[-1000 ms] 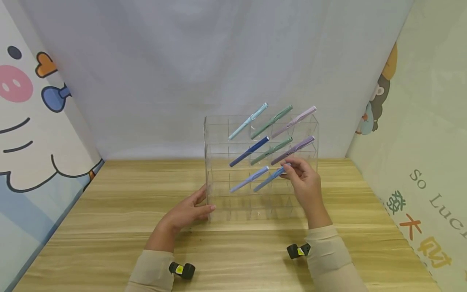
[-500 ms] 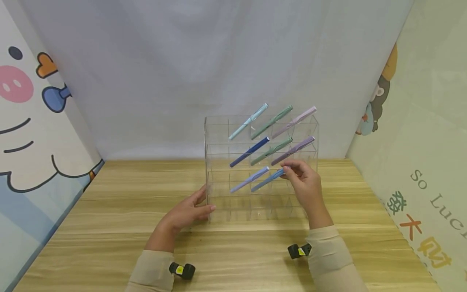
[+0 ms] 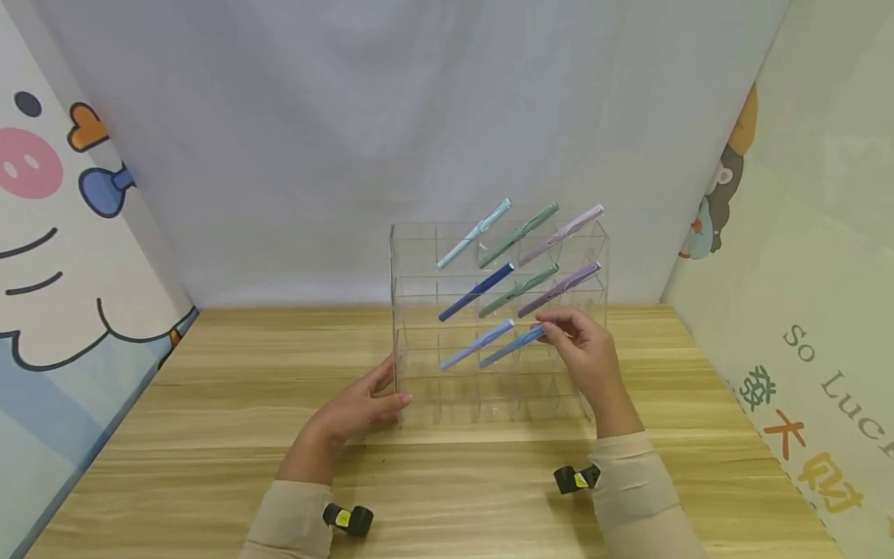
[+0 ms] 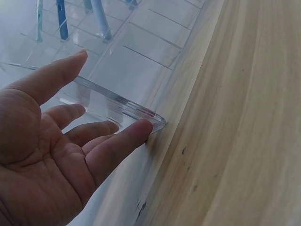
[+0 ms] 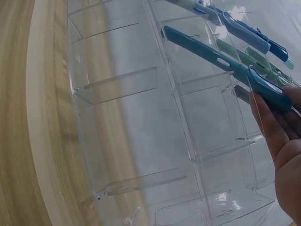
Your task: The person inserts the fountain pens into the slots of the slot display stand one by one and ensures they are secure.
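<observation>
A clear acrylic pen rack [image 3: 419,388] stands upright on the wooden table, with several pens lying slanted in its upper rows. My right hand [image 3: 583,349] pinches the upper end of a blue pen [image 3: 513,346] between thumb and fingers; the pen slants in the third row. In the right wrist view this pen [image 5: 207,54] looks teal. Left of it in that row rests a periwinkle pen [image 3: 477,345]. My left hand [image 3: 359,404] touches the rack's left side; its fingers are nearly straight in the left wrist view, with fingertips [image 4: 141,128] against the side panel.
Above the held pen lie a purple pen [image 3: 561,289], a green pen [image 3: 520,289] and a dark blue pen [image 3: 477,292]. The top row bears a light blue pen [image 3: 476,233], another green one and a lilac pen [image 3: 562,234]. A pale curtain [image 3: 314,155] hangs behind.
Over the first half second the blue pen slid down and left into its slanted place in the third row, my right hand staying near its upper end. My left hand has kept its place.
</observation>
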Demonstrator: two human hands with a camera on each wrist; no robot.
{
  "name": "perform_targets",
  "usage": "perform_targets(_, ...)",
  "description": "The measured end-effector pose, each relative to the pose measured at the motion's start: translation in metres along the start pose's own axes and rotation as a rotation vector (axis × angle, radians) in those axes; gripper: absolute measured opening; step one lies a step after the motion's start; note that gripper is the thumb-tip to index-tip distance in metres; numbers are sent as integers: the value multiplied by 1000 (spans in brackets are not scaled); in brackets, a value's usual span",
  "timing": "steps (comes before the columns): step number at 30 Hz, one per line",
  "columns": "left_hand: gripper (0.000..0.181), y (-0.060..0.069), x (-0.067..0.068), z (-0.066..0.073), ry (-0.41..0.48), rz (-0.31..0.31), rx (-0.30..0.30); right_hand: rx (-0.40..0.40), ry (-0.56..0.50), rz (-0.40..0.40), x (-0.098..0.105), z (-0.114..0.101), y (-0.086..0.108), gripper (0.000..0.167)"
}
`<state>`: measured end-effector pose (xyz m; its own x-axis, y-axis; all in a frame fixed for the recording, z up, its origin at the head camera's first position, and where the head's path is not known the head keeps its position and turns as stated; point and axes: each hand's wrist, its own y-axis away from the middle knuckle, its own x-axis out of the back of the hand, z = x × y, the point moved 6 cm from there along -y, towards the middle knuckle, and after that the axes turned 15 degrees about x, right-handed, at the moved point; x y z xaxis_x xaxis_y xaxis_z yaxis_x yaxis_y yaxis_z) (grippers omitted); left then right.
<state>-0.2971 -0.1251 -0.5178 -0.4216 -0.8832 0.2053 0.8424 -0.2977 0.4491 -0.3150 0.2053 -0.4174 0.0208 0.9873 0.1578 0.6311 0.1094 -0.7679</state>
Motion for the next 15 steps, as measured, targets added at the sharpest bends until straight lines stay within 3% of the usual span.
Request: perform_targets(15, 92, 1, 0, 0, -7, -21, -20, -2, 20, -29, -1, -7, 0, 14)
